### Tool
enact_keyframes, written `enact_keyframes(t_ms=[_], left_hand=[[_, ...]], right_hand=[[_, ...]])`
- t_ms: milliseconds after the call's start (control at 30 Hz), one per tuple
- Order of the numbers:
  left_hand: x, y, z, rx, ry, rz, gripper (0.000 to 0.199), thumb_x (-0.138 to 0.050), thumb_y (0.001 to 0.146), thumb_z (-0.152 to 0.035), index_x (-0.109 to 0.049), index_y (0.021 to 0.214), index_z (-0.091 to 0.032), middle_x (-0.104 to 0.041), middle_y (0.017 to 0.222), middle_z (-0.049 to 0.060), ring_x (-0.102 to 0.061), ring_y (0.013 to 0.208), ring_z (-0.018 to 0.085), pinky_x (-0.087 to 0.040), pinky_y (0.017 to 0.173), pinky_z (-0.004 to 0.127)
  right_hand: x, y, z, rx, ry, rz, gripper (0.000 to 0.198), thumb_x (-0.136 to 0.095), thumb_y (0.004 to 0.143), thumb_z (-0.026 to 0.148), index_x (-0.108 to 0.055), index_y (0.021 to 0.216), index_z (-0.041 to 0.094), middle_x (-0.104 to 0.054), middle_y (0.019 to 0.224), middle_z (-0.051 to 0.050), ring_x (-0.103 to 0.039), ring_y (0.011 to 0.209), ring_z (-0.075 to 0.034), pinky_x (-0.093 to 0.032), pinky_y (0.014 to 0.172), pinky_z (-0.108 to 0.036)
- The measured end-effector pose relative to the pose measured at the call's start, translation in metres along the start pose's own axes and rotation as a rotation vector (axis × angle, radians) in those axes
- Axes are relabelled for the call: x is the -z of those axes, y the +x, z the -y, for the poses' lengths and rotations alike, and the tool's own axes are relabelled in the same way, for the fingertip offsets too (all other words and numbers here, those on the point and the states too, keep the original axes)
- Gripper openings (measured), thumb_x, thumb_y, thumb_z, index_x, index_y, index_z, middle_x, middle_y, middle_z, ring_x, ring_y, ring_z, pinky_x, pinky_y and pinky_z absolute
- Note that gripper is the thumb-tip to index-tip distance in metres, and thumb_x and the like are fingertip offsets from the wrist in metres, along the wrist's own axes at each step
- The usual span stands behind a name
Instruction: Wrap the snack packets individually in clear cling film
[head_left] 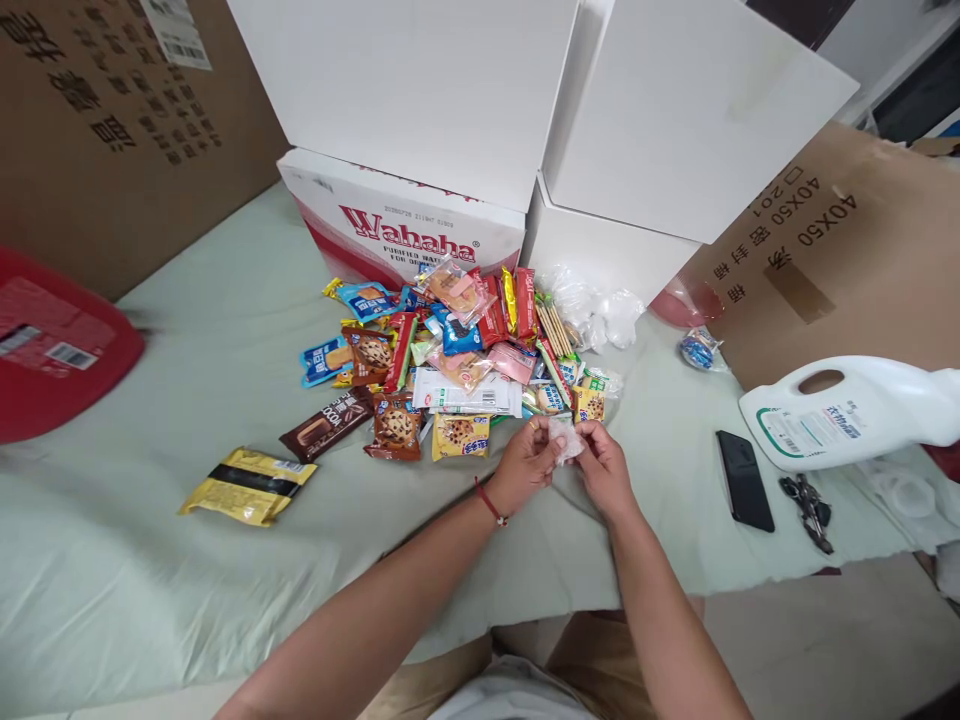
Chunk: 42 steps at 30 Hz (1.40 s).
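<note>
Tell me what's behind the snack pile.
Behind the snack pile stands the Wahaha box, with a white box at its right. The pile hides part of the Wahaha box's front and anything tucked between.

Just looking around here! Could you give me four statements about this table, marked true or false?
1. The left hand and right hand both hold a crumpled pale wrapper. True.
2. A red bracelet is on the right wrist. False: the bracelet is on the left wrist.
3. The phone lies beside the keys. True.
4. The yellow packet with a black band tops the snack pile. False: it lies apart, left of the pile.
</note>
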<state>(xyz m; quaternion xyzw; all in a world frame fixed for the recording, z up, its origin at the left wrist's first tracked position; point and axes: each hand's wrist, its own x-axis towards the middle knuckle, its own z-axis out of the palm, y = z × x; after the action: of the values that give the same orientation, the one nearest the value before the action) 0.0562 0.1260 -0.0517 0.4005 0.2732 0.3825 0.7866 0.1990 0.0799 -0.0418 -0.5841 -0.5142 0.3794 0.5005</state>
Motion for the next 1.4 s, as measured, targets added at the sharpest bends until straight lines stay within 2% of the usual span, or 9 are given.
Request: enact_keyframes(t_ms=[167, 367, 500, 667, 800, 1000, 1133, 1267, 1400], left_hand=[[0.001, 0.002, 0.009, -0.097, 0.109, -0.149, 0.056, -0.084, 0.071, -0.054, -0.047, 0.097, -0.022, -0.055, 0.073, -0.007, -0.045, 0.049, 0.005, -0.034, 0.039, 0.017], [0.006, 0.004, 0.007, -0.123, 0.187, -0.117, 0.049, -0.074, 0.077, -0.064, -0.057, 0.083, -0.018, -0.056, 0.068, -0.004, -0.048, 0.049, 0.007, -0.043, 0.046, 0.021], [0.006, 0.001, -0.001, -0.079, 0.082, -0.133, 0.052, -0.073, 0.077, -0.066, -0.053, 0.078, -0.019, -0.055, 0.069, -0.004, -0.04, 0.049, 0.005, -0.036, 0.041, 0.018], [0.005, -0.002, -0.003, -0.01, 0.139, 0.029, 0.053, -0.068, 0.08, -0.07, -0.053, 0.079, -0.019, -0.048, 0.059, -0.007, -0.04, 0.047, 0.006, -0.038, 0.04, 0.018], [0.006, 0.0, -0.001, -0.044, 0.126, 0.002, 0.054, -0.076, 0.074, -0.066, -0.051, 0.081, -0.02, -0.049, 0.06, -0.008, -0.044, 0.047, 0.007, -0.042, 0.043, 0.02], [0.01, -0.004, -0.008, 0.005, 0.052, 0.066, 0.052, -0.082, 0.071, -0.06, -0.05, 0.079, -0.019, -0.057, 0.066, -0.005, -0.041, 0.049, 0.005, -0.035, 0.043, 0.018], [0.016, -0.008, -0.016, 0.112, -0.026, 0.128, 0.051, -0.086, 0.068, -0.056, -0.052, 0.08, -0.019, -0.055, 0.065, -0.005, -0.042, 0.052, 0.006, -0.034, 0.047, 0.018], [0.017, -0.009, -0.023, 0.047, -0.03, 0.211, 0.046, -0.089, 0.067, -0.048, -0.057, 0.07, -0.016, -0.053, 0.073, -0.002, -0.047, 0.063, 0.008, -0.04, 0.057, 0.021], [0.017, -0.009, -0.025, 0.066, -0.071, 0.295, 0.043, -0.089, 0.068, -0.044, -0.056, 0.068, -0.015, -0.056, 0.083, 0.003, -0.05, 0.071, 0.01, -0.043, 0.063, 0.023]], right_hand=[[-0.009, -0.005, -0.011, -0.105, 0.158, -0.123, 0.037, -0.063, 0.09, 0.06, -0.064, 0.099, 0.024, -0.063, 0.083, -0.001, -0.056, 0.071, -0.017, -0.05, 0.065, -0.029], [0.001, 0.0, -0.006, -0.181, 0.398, -0.278, 0.036, -0.081, 0.074, 0.052, -0.061, 0.079, 0.023, -0.053, 0.066, 0.004, -0.041, 0.054, -0.01, -0.035, 0.049, -0.023], [0.006, 0.0, -0.007, -0.068, 0.276, -0.413, 0.031, -0.082, 0.074, 0.047, -0.063, 0.08, 0.023, -0.053, 0.069, 0.004, -0.044, 0.058, -0.011, -0.036, 0.052, -0.024], [-0.001, -0.01, -0.004, 0.193, -0.107, -0.227, 0.008, -0.074, 0.085, 0.033, -0.071, 0.087, 0.026, -0.059, 0.086, 0.0, -0.053, 0.076, -0.016, -0.046, 0.071, -0.029], [-0.007, -0.013, 0.0, 0.108, 0.02, -0.073, 0.03, -0.074, 0.085, 0.042, -0.068, 0.111, 0.027, -0.062, 0.097, -0.003, -0.058, 0.086, -0.019, -0.051, 0.079, -0.032], [0.003, -0.011, 0.002, -0.058, 0.157, -0.205, 0.028, -0.075, 0.083, 0.049, -0.068, 0.082, 0.022, -0.06, 0.077, 0.001, -0.051, 0.07, -0.015, -0.047, 0.068, -0.027], [0.023, -0.016, 0.01, -0.177, 0.419, -0.235, 0.027, -0.083, 0.076, 0.045, -0.069, 0.08, 0.023, -0.062, 0.08, 0.0, -0.053, 0.07, -0.013, -0.047, 0.063, -0.025], [0.041, -0.027, 0.017, -0.199, 0.504, -0.273, 0.023, -0.085, 0.075, 0.04, -0.07, 0.08, 0.023, -0.067, 0.097, -0.002, -0.06, 0.08, -0.014, -0.054, 0.066, -0.026], [0.05, -0.035, 0.015, -0.194, 0.615, -0.337, 0.027, -0.088, 0.072, 0.039, -0.068, 0.08, 0.024, -0.066, 0.089, 0.0, -0.062, 0.078, -0.014, -0.058, 0.069, -0.029]])
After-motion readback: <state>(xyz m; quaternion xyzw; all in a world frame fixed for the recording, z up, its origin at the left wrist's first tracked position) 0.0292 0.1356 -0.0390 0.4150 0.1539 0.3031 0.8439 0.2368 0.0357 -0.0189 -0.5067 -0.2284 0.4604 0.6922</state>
